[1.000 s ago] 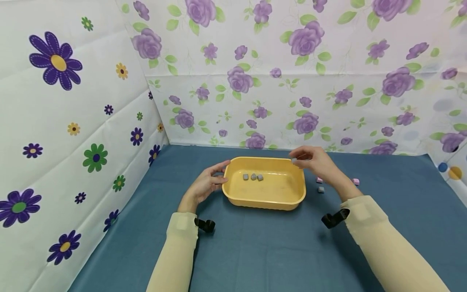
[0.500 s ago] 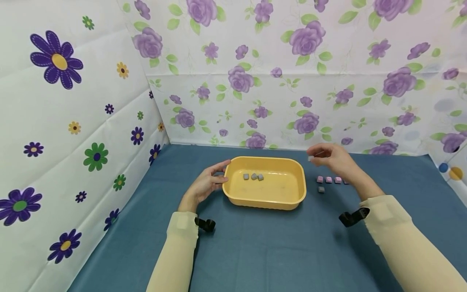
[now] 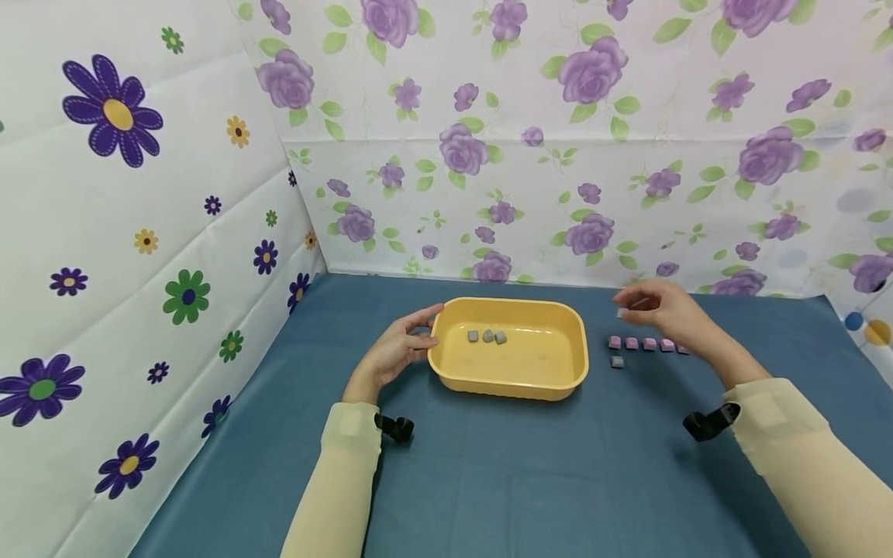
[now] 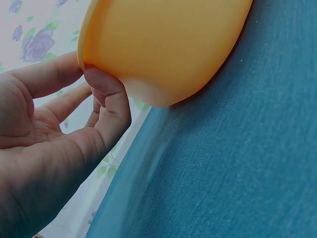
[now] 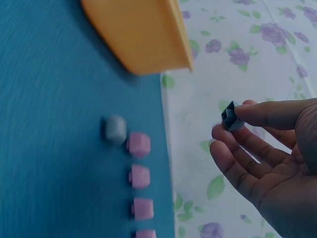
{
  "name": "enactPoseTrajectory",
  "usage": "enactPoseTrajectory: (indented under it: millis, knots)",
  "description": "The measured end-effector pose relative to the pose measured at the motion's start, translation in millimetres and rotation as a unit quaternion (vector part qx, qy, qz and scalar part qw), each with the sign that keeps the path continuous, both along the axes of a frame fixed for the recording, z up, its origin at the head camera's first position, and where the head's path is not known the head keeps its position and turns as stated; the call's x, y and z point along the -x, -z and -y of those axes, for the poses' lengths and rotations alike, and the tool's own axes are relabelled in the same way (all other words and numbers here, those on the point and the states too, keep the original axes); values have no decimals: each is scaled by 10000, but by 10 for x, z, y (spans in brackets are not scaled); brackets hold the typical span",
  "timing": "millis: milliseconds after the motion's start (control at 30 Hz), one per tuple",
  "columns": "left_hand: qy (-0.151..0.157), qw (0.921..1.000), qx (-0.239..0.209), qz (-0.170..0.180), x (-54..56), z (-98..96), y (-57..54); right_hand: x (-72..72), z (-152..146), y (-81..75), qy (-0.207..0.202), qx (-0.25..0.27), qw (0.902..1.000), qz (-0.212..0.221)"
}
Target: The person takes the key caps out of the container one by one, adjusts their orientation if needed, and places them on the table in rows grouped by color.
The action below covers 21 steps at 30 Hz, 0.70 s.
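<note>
above textured cloth (image 4: pixel 237 163), fingers (image 5: pixel 260 147) pinch a faceted block (image 5: pixel 230 118).

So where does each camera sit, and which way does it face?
Head: on the person's head, facing forward and down over the yellow tray; left hand, right hand and both sleeves show.
Left wrist: on that wrist, facing the left hand gripping the yellow tray's rim; only that hand shows.
Right wrist: on that wrist, facing the right hand pinching a gray block; only that hand shows.
Shared: head and right wrist both show pink blocks.
</note>
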<state>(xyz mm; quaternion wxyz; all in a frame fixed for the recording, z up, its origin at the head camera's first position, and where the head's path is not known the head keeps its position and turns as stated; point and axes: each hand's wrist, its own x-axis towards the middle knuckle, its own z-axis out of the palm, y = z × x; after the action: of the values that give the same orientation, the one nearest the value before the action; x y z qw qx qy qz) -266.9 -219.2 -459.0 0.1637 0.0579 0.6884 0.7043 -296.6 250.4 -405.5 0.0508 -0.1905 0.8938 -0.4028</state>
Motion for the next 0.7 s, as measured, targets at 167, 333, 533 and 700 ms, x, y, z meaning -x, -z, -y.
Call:
enactPoseTrajectory:
  millis: [167, 333, 533, 700]
  knots:
    - [23, 10000, -15, -32, 2, -2, -9, -40, -114, 40, -26, -203, 9998, -53]
    - [34, 10000, -26, -58, 3, 3, -15, -67, -218, 110, -82, -366, 9993, 29]
    - [46, 10000, -41, -30, 6, 5, -7, -70, -275, 169, -85, -461, 9988, 132]
    - [21, 10000, -26, -13, 2, 5, 0, -86, -289, 220, -107, -485, 9986, 154]
